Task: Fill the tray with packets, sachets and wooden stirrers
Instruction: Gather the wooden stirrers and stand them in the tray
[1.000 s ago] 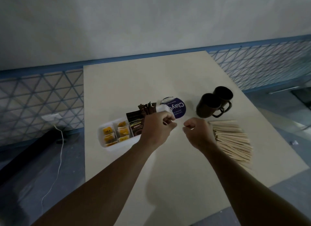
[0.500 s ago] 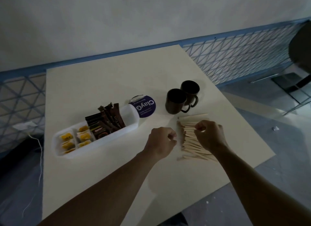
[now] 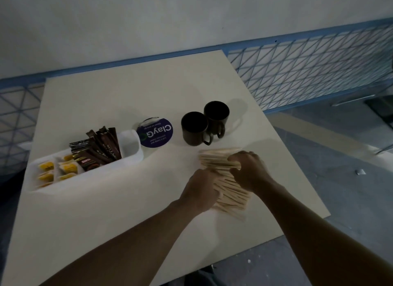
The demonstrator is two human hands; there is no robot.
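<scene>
A big pale table (image 3: 106, 222) holds everything. On its left side sits a long white tray (image 3: 70, 182). The left part of the tray has small yellow packets (image 3: 68, 167), about six, but some are hard to see. The middle part has brown sachets (image 3: 102, 145) standing up and leaning; I cannot count them.

The stirrers (image 3: 212, 160) lie on the table in one big messy pile, well apart from the tray. Behind the pile stand two dark mugs (image 3: 194, 129), side by side. I cannot see what is in them. One round purple lid (image 3: 155, 133) lies just beside the tray.

The right hand (image 3: 248, 170) curls its fingers around a bunch of stirrers. The left hand (image 3: 200, 192) is curled at the pile's left edge; I cannot tell if it holds any.
</scene>
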